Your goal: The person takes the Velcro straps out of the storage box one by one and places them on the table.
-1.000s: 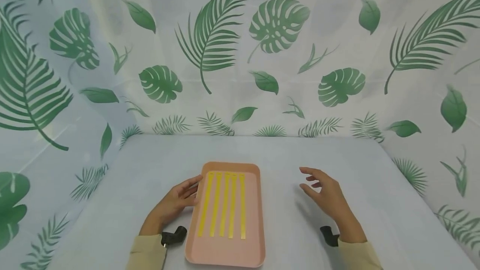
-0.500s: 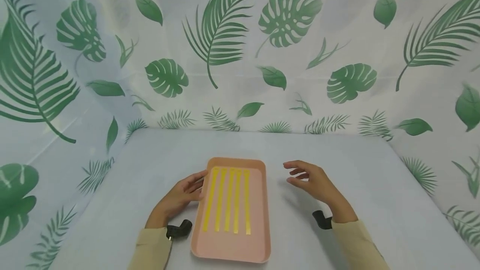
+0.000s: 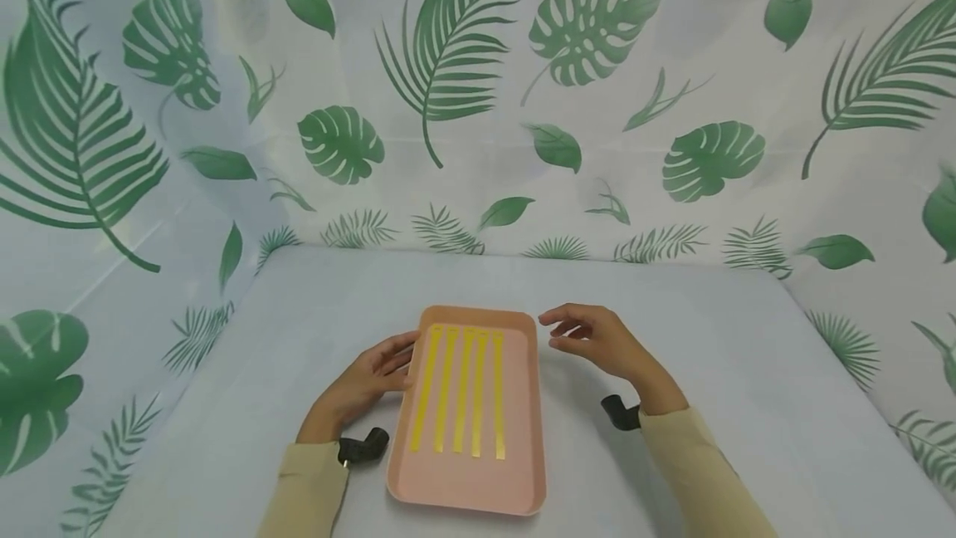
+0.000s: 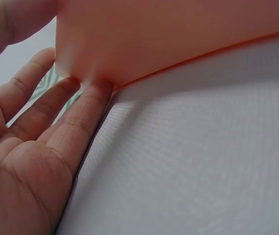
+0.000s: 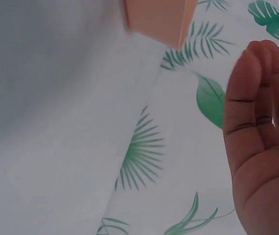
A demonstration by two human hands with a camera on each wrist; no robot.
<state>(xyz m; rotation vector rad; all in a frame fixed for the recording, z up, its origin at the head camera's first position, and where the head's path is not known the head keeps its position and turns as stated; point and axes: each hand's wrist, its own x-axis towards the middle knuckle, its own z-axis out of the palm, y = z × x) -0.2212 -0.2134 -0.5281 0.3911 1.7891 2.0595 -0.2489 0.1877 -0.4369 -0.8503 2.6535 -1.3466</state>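
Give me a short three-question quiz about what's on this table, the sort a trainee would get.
1. True or false: the left hand touches the pink tray.
2. How many yellow strips lie in the tray?
A. three
B. five
C. eight
3. Fill in: the right hand holds ____ and hovers beside the tray's far right corner.

Key
1. True: the left wrist view shows fingertips against the tray's side.
2. B: five, lying side by side along the tray's length.
3. Nothing: its fingers are loosely bent, clear of the tray.
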